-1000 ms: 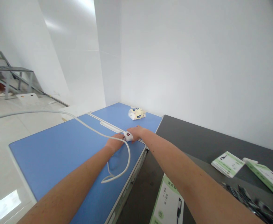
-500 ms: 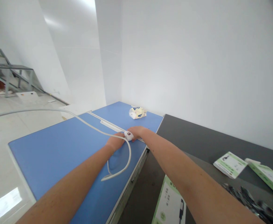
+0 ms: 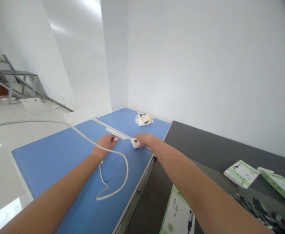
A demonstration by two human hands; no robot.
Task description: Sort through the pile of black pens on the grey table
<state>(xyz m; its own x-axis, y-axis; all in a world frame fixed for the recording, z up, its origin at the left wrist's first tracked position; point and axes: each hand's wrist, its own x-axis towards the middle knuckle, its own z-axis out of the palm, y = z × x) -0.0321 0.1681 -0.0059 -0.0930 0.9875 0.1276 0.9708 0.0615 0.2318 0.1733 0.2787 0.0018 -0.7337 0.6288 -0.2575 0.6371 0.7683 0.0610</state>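
Observation:
My left hand (image 3: 105, 143) lies on the blue tabletop (image 3: 52, 165), its fingers closed around a small white plug (image 3: 114, 139) whose tip shows past them. My right hand (image 3: 144, 140) grips a round white cable switch (image 3: 135, 143) with a dark red-centred button. A thick white cable (image 3: 126, 170) runs in from the left, passes the left wrist and loops on the blue surface toward the switch. A thinner white lead (image 3: 101, 174) drops below my left wrist into that loop.
A white and yellow wrapped packet (image 3: 143, 120) lies at the blue table's far end against the wall. A dark grey table (image 3: 205, 143) adjoins on the right, bearing green-and-white boxes (image 3: 241, 174) and a heap of dark packaged items (image 3: 259, 211). A metal rack (image 3: 11, 81) stands at far left.
My left hand has moved left, away from the switch, and a white plug tip now shows in its fingers. The cable loop has shifted lower. My right hand stays on the switch.

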